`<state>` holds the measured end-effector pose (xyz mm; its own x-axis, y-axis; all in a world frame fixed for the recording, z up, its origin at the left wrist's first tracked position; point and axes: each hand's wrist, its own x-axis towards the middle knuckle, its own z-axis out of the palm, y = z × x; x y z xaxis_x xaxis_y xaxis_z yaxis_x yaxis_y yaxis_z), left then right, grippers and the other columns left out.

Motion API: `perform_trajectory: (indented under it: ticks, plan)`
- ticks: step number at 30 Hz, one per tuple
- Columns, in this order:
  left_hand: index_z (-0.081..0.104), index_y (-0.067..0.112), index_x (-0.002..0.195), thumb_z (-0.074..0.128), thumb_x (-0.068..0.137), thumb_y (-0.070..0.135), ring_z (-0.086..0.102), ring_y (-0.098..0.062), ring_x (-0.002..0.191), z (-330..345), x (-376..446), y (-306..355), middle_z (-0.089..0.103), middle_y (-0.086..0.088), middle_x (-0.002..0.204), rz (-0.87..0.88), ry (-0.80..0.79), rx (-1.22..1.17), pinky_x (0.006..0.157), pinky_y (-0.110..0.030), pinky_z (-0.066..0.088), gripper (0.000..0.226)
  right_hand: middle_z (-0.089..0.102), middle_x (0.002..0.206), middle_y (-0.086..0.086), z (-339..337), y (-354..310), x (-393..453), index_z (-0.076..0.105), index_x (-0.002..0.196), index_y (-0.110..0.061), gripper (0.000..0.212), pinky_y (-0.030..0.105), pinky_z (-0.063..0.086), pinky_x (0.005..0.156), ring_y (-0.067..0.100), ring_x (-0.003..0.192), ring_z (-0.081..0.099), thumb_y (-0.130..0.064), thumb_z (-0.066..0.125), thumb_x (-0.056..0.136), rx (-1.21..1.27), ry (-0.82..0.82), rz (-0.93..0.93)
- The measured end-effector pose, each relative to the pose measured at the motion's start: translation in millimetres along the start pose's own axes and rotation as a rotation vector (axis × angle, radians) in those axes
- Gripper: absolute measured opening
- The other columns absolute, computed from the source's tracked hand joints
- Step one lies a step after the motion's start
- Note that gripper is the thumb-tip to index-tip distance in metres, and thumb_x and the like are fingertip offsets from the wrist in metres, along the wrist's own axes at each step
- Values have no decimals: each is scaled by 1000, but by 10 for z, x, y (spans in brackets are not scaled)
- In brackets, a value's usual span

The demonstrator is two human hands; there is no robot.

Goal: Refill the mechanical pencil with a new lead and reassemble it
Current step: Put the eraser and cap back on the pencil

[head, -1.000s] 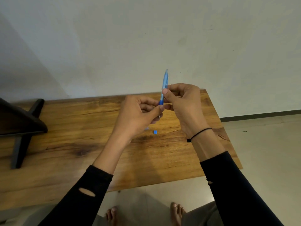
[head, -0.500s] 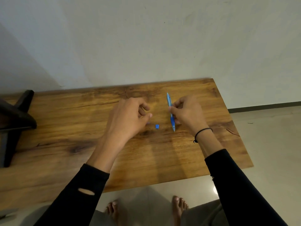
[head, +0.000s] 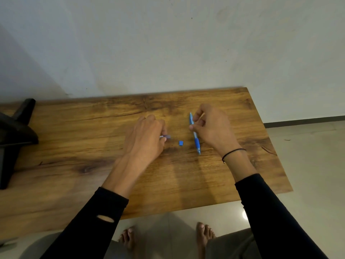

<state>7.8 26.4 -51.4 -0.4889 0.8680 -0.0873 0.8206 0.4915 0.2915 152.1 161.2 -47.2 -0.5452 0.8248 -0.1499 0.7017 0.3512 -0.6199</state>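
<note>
The blue mechanical pencil (head: 195,137) lies along the wooden table (head: 93,146), tip toward me. My right hand (head: 211,128) pinches its upper barrel between thumb and fingers. A small blue cap piece (head: 180,143) rests on the table between my hands. My left hand (head: 147,139) is low over the table to the left, fingers closed on a small bluish, metal-ended part (head: 165,137) that is blurred and mostly hidden by the fingers. No loose lead is visible.
A black stand or chair base (head: 15,135) occupies the table's left end. A pale wall runs behind the table. The table's near edge (head: 168,212) sits above a tiled floor, my bare feet (head: 130,238) and my knees.
The pencil went from upright between both hands down onto the table. My left hand let go of it, moved left and lowered onto the small part.
</note>
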Motion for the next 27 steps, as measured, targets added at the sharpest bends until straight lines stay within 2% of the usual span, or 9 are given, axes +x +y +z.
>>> perform_trajectory:
  ticks: [3,5,7,9,13,19,22,24,27]
  plan:
    - [75,29,108,73,99,31,71,-24,108,-19,7,-20,74,3,110,0,23,-27,81,-40,58,9,68,83,-2,24,-122,-99,67,95,-21,23,47,58,75,22,81,66,0,71,85,-143,-190,-323]
    - [73,28,109,73,99,29,73,-24,102,-42,6,-31,76,3,106,6,38,-45,77,-38,54,9,66,98,2,122,-173,-190,64,99,-21,23,46,55,75,29,91,66,-3,72,87,-279,-284,-421]
    - [72,28,108,73,100,29,72,-25,101,-75,5,-41,77,3,104,1,34,-66,76,-37,49,8,60,108,6,211,-172,-249,60,105,-19,23,42,44,69,34,98,64,-8,73,90,-396,-271,-452]
    - [72,28,108,73,100,28,72,-23,102,-96,-2,-40,77,4,104,4,28,-81,79,-37,51,8,59,111,9,242,-177,-281,59,109,-16,24,40,37,68,36,100,64,-5,71,92,-452,-217,-452]
    - [72,26,110,73,101,28,72,-22,102,-121,-21,-28,77,4,105,14,27,-99,82,-38,54,9,62,111,12,242,-206,-287,59,110,-13,24,38,36,71,35,104,64,-4,71,92,-470,-186,-436]
    - [71,29,111,72,101,34,72,-22,104,-143,-24,-32,77,5,108,7,22,-87,85,-40,57,11,67,108,14,266,-140,-219,60,103,-11,16,36,38,72,36,99,65,-4,69,92,-375,-233,-404]
    - [72,29,110,73,101,35,73,-19,101,-142,-30,-20,77,7,105,19,41,-103,78,-36,53,11,69,101,9,230,-79,-158,62,100,-14,10,40,49,74,33,95,66,-9,67,94,-315,-233,-396]
    - [72,30,108,74,100,35,73,-17,97,-153,-41,-11,77,9,102,37,57,-130,74,-34,50,10,71,91,2,140,-53,-95,64,94,-19,12,37,52,73,24,85,66,-10,70,93,-166,-205,-347]
    - [72,36,106,75,98,38,73,-14,96,-181,-56,24,75,14,98,63,95,-164,74,-35,54,9,72,77,0,-15,-60,-36,69,87,-17,15,24,54,61,11,67,66,-12,83,88,158,-129,-216]
